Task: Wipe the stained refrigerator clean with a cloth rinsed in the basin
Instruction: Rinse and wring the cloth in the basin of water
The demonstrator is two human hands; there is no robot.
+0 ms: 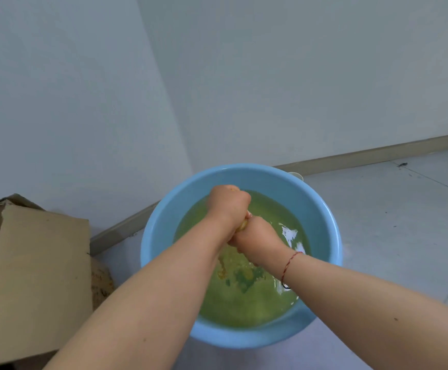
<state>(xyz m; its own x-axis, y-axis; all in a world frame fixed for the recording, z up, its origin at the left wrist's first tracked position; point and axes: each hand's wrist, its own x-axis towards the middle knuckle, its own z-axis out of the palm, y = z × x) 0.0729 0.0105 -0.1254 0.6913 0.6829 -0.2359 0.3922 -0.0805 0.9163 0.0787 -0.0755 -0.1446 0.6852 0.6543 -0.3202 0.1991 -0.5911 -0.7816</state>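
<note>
A light blue plastic basin (161,222) stands on the floor, filled with murky yellow-green water. Over it my left hand (227,202) and my right hand (256,237) both grip a yellowish cloth (243,225), fists end to end. Only a small strip of the cloth shows between them; the rest is hidden in my fists. Drips and ripples disturb the water below the hands. No refrigerator is in view.
A brown cardboard box (30,276) with open flaps lies left of the basin. Grey-white walls meet in a corner behind it, with a baseboard (377,156) along the floor. Pale tiled floor (393,222) stretches to the right.
</note>
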